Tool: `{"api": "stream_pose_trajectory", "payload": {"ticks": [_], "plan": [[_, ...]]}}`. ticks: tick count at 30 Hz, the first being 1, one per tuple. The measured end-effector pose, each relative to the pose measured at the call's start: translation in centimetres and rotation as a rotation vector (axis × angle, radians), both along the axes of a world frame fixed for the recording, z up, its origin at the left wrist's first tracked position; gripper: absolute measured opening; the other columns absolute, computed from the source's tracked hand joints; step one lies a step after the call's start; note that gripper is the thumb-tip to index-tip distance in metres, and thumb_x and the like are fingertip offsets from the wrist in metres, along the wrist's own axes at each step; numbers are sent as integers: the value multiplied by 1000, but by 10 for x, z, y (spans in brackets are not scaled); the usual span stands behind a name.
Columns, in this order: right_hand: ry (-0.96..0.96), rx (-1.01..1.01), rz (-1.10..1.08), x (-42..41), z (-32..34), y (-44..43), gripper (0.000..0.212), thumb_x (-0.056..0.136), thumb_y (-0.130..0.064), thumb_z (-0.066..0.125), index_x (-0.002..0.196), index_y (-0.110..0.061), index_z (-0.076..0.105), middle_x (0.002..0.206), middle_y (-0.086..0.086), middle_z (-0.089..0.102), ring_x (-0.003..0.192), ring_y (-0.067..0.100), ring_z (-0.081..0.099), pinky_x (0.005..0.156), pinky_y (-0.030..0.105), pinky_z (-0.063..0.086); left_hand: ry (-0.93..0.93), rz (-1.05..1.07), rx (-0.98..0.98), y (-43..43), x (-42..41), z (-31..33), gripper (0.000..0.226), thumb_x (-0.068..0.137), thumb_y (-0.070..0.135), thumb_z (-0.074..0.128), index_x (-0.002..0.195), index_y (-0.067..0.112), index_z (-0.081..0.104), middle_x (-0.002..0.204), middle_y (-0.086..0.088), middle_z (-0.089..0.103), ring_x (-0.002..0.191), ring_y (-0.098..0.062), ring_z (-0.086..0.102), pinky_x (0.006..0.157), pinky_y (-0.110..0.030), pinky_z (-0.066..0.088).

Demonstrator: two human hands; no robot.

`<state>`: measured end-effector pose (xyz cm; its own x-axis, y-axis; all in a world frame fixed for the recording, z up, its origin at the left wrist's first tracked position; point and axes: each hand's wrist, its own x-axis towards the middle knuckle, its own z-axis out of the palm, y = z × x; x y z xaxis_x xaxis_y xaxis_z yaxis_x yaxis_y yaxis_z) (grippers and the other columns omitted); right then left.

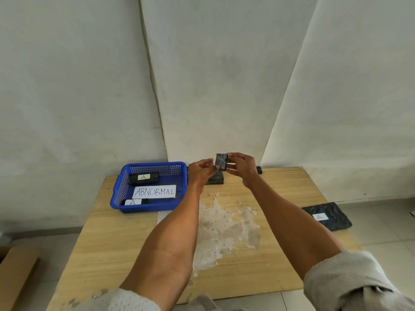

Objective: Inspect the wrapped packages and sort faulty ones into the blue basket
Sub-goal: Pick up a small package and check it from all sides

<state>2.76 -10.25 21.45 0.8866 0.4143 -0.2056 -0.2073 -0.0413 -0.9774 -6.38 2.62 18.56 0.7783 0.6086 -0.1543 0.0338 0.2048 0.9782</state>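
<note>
I hold a small black wrapped package (pixel 221 162) upright above the far middle of the table. My right hand (pixel 241 168) grips its right side, and the fingertips of my left hand (pixel 202 171) touch its lower left edge. The blue basket (pixel 116 194) stands at the table's far left with an "ABNORMAL" card and two black packages labelled "A", one at the back (pixel 143 178) and one at the front (pixel 134 202). Another black package (pixel 216 179) lies on the table under my hands, mostly hidden.
A flat black package labelled "A" (pixel 325 216) lies off the table's right edge, on the floor side. A small black item (pixel 259 169) sits at the table's far edge. The wooden table (pixel 125 243) has a worn white patch in the middle. A wall rises right behind the table.
</note>
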Motion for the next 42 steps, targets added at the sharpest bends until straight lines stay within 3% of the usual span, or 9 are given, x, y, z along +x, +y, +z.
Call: {"api": "stream_pose_trajectory", "payload": {"ticks": [5, 12, 15, 17, 20, 27, 31, 36, 42], "plan": [[-36, -4, -25, 2, 1, 2, 20, 89, -23, 78, 100, -7, 76, 92, 11, 77, 78, 22, 76, 61, 28, 60, 14, -31, 57, 2, 0, 2, 39, 76, 13, 85, 111, 1, 73, 102, -12, 75, 91, -22, 72, 68, -18, 57], [-84, -42, -58, 8, -4, 8, 18, 89, -18, 77, 98, -2, 75, 94, 16, 76, 80, 27, 77, 61, 32, 62, 27, -41, 116, 5, 2, 4, 32, 74, 10, 86, 103, 1, 74, 92, -9, 76, 77, -13, 73, 65, -15, 55], [-115, -35, -15, 6, -6, 9, 24, 92, -23, 74, 105, -3, 75, 94, 10, 77, 86, 22, 76, 66, 27, 61, 57, -12, 32, 10, 7, 8, 21, 79, 16, 84, 92, 1, 76, 88, -9, 76, 81, -16, 73, 68, -19, 58], [-121, 5, 68, 2, -4, 6, 22, 93, -19, 73, 109, -6, 74, 94, 6, 76, 88, 17, 74, 69, 22, 59, 84, 33, -3, 13, 12, 11, 28, 80, 26, 83, 80, -1, 73, 85, -14, 75, 80, -20, 73, 70, -24, 61], [-98, 38, 235, 2, -3, 6, 38, 87, -3, 76, 123, -10, 68, 105, 8, 76, 96, 22, 74, 79, 30, 60, 104, 89, -11, 16, 16, 12, 35, 78, 32, 84, 71, 1, 70, 85, -19, 75, 80, -26, 75, 69, -32, 63], [-161, -39, 269, 5, -3, 6, 59, 81, 15, 72, 135, -6, 60, 113, 10, 72, 94, 20, 73, 76, 27, 61, 110, 66, -82, 20, 16, 15, 43, 77, 28, 86, 90, -10, 70, 90, -20, 75, 84, -29, 75, 58, -27, 60], [-168, -39, 261, 5, -10, 7, 60, 81, 15, 73, 135, -8, 61, 115, 12, 73, 100, 24, 72, 79, 30, 61, 141, 4, -93, 21, 16, 19, 41, 83, 26, 81, 97, -9, 67, 86, -13, 72, 82, -24, 72, 57, -22, 59], [-198, -51, 144, 4, -8, 10, 52, 81, 8, 77, 126, -11, 62, 108, 10, 74, 91, 21, 74, 73, 28, 62, 133, -31, -157, 23, 20, 11, 46, 84, 37, 78, 107, -2, 71, 101, -12, 75, 85, -16, 73, 62, -19, 59], [-407, -188, 65, 6, -13, 14, 42, 71, -4, 89, 109, -8, 74, 96, 2, 78, 83, 11, 75, 77, 21, 60, 25, 84, -80, 19, 15, 10, 20, 84, 10, 79, 101, 2, 74, 93, -14, 75, 78, -19, 74, 68, -22, 60]]}}
